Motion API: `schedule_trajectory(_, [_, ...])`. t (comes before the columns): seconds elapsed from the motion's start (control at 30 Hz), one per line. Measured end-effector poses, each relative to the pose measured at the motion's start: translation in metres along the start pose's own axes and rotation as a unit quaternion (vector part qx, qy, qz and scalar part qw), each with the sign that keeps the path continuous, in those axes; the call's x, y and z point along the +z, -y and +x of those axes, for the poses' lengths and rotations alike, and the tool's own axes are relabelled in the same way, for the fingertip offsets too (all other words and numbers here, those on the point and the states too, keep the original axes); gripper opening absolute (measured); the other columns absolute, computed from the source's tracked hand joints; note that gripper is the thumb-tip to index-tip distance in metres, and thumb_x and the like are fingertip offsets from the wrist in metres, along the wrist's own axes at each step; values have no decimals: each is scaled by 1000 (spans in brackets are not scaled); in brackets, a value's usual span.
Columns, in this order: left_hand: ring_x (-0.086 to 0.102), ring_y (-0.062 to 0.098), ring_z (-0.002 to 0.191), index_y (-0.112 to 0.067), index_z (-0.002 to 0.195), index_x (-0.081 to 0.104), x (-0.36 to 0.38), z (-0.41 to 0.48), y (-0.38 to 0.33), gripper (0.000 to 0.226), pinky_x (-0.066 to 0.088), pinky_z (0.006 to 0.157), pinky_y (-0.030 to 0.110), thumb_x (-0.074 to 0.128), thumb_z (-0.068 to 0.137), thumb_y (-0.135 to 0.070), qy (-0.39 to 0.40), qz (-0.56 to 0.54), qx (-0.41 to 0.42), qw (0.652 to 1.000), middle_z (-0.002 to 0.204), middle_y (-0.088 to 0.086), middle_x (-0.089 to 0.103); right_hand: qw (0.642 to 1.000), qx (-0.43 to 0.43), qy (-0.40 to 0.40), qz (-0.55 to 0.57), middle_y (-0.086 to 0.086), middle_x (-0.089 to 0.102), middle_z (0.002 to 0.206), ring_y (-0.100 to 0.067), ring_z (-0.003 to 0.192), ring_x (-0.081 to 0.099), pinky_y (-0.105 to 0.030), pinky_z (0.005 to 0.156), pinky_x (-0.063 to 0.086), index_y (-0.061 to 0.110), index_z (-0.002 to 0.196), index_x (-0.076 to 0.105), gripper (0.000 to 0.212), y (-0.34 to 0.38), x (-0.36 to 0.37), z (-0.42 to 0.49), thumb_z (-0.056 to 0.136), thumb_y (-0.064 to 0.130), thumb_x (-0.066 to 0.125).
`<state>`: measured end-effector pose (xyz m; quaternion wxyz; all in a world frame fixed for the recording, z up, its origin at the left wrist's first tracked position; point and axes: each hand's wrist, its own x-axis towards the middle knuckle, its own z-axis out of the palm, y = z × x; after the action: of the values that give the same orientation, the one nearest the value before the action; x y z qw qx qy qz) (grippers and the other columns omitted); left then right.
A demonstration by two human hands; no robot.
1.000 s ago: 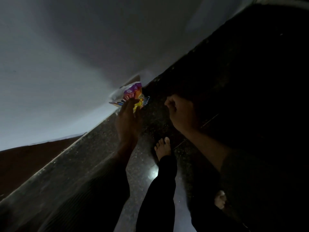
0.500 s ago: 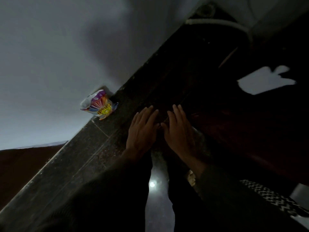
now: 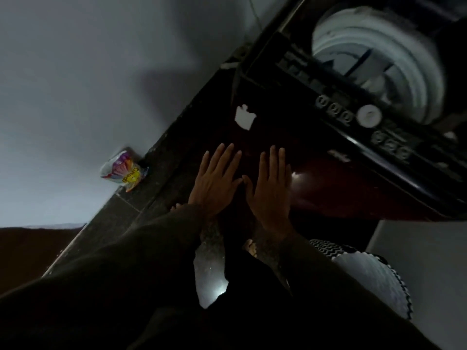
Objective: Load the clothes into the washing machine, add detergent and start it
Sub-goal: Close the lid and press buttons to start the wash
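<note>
A dark maroon top-loading washing machine fills the upper right. Its open white drum shows at the top right, and a control strip with a white knob and round buttons runs below it. My left hand and my right hand are held side by side with straight fingers in front of the machine's front panel, holding nothing. A colourful detergent packet leans against the white wall on the dark floor, left of my left hand.
A white wall rises on the left above the dark speckled floor. A basket with a black-and-white zigzag rim stands at the lower right. My bare foot shows below my hands. A white sticker marks the machine's front.
A second ago my left hand gripped the detergent packet by the wall; it has let go. Both hands have opened flat and the view has swung up to the washing machine.
</note>
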<state>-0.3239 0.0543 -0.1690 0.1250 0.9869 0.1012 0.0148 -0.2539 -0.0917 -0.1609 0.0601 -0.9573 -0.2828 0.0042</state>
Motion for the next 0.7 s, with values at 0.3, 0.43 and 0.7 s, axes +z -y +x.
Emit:
schedule_trajectory(0.3, [21,30,149,-12,151,34,-88,65,-89,63,20,119,54,39,99,-45,-95,19,92,991,159,13,30,985,67,-158,4,-16,22,161,-30,152,12,-52,118,23,3,150,35,68,-67,-107,11,100,49,46])
schedule_trajectory(0.43, [24,30,148,-11,150,38,-123,107,-120,61,24,117,56,41,98,-43,-136,-7,115,984,157,14,33,969,85,-231,4,-15,28,159,-29,151,17,-52,117,27,3,149,37,68,-96,-140,27,99,47,52])
schedule_trajectory(0.7, [17,30,151,-14,153,29,-167,201,-147,62,22,117,59,28,101,-47,-140,15,173,975,161,13,24,968,155,-199,-15,-12,23,162,-26,152,10,-49,119,25,6,152,30,71,-135,-181,83,100,54,35])
